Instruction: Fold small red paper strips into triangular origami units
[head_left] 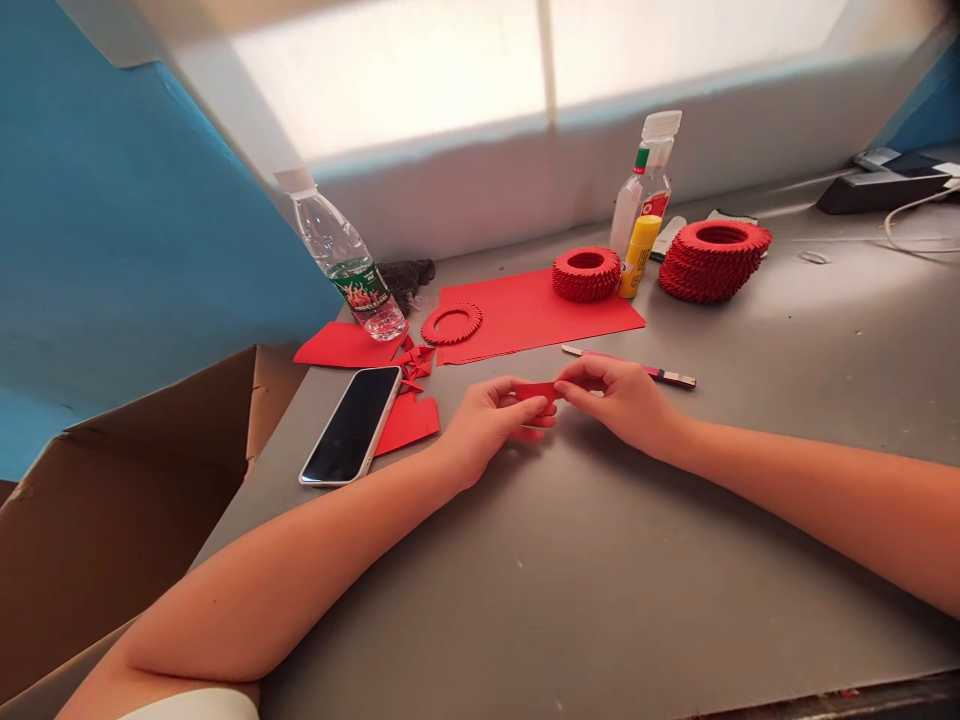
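Grip on both sides: pinching. Left hand and right hand pressed together on 1 small folded red paper strip, the strip held between the 2 hands just above the grey counter. Exact fold shape: unreadable, with most of the piece covered by the hands.

Handling notes: very light and thin, only mildly stiff, soft at the creases. Easily bent or crushed under excess pressure; likely slippery on the smooth paper face. Recommended hold: thumb and forefinger at the 2 ends, clear of the folded edge.

Nearby items: slim red-handled craft knife lying just beyond the right hand; smartphone left of the left hand, beside red paper offcuts. Farther back: red paper sheets lying flat, with 1 flat ring of folded red paper at the near left and 1 short folded-paper ring stack at the far edge. To the right, a taller folded-paper ring stack; yellow glue stick just in front of a glue bottle. Plastic water bottle near the blue wall; cardboard box beside the counter's left edge.
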